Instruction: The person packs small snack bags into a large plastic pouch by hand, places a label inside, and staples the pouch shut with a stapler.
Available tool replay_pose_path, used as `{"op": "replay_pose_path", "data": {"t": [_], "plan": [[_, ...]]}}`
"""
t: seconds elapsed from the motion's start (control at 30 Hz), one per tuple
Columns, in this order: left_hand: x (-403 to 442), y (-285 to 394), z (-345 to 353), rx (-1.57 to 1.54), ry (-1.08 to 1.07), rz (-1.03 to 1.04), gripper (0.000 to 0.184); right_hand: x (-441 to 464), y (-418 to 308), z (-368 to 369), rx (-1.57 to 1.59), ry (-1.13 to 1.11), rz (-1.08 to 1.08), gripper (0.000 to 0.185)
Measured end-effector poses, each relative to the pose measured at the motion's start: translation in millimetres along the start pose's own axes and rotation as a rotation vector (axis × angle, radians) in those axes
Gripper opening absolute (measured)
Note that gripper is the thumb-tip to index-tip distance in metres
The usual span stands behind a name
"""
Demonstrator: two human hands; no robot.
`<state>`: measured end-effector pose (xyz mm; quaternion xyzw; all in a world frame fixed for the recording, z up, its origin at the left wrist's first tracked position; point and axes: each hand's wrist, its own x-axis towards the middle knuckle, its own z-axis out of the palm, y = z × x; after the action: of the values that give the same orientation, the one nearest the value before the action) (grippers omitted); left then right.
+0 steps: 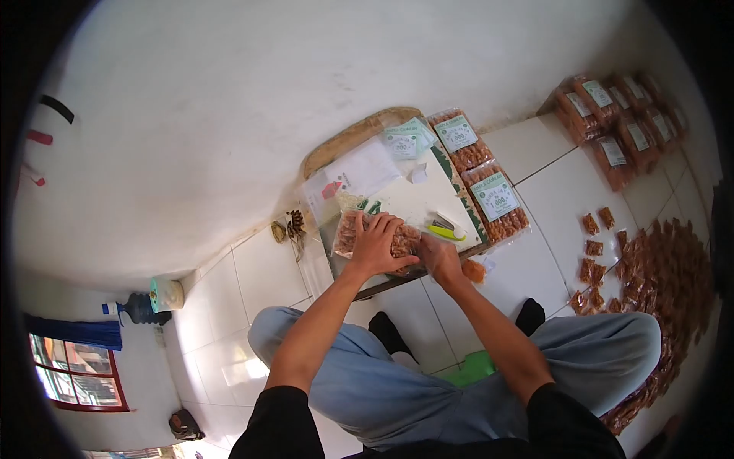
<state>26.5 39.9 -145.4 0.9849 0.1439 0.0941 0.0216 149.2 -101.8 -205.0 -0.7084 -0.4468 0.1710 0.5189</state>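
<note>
A clear plastic pack of brown snacks point(346, 236) lies near the front edge of a low table point(417, 197). Across its top my left hand point(375, 246) holds it with the fingers spread over the plastic. My right hand point(439, 258) is closed at the pack's right end; its fingertips are partly hidden. Just beyond the right hand rests a lime-green and silver stapler point(446, 229). Clear plastic bags point(367, 170) and pale green printed labels point(405, 141) lie farther back on the tabletop.
Two labelled snack packs point(497, 200) stand along the table's right side. More labelled packs point(612, 157) are stacked by the wall. A heap of small snack packets point(665, 283) covers the floor at right. An orange packet point(474, 270) lies near the table leg.
</note>
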Motion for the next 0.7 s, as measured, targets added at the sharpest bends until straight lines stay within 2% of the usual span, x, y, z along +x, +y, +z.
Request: {"op": "replay_pose_path", "data": {"t": [0.1, 0.13, 0.2, 0.3, 0.37, 0.47, 0.6, 0.67, 0.7], "plan": [[1.7, -3.9, -5.4, -0.048, -0.023, 0.019, 0.089, -1.0, 0.9, 0.1, 0.077, 0.048, 0.087, 0.012], [1.7, -9.2, -5.3, -0.049, -0.019, 0.016, 0.089, -2.9, 2.7, -3.2, 0.054, 0.039, 0.031, 0.010], [3.8, -22.7, -7.7, -0.191, -0.141, -0.028, 0.091, -4.0, 4.8, -10.5, 0.028, 0.026, -0.032, 0.008], [0.8, -31.6, -11.8, -0.139, -0.104, 0.010, 0.090, -3.7, 0.2, -17.3, 0.048, -0.032, -0.115, 0.008], [0.4, -32.2, -11.2, -0.136, -0.088, -0.006, 0.090, -9.9, -11.0, -20.5, 0.154, 0.012, -0.031, 0.010], [-0.1, -33.2, -7.1, -0.139, -0.067, -0.022, 0.091, -15.4, -5.6, -19.6, 0.073, 0.063, 0.070, 0.013], [-0.6, -32.0, -6.7, -0.129, -0.040, -0.027, 0.093, -6.7, 11.0, -11.8, 0.085, -0.015, -0.097, 0.012], [-0.8, -32.1, -4.3, -0.116, -0.014, -0.024, 0.093, -3.5, 15.5, -6.8, 0.024, -0.009, 0.035, 0.014], [-0.2, -31.9, -4.9, -0.104, 0.007, -0.012, 0.093, -2.7, 12.5, -5.6, 0.023, -0.015, 0.033, 0.014]]}}
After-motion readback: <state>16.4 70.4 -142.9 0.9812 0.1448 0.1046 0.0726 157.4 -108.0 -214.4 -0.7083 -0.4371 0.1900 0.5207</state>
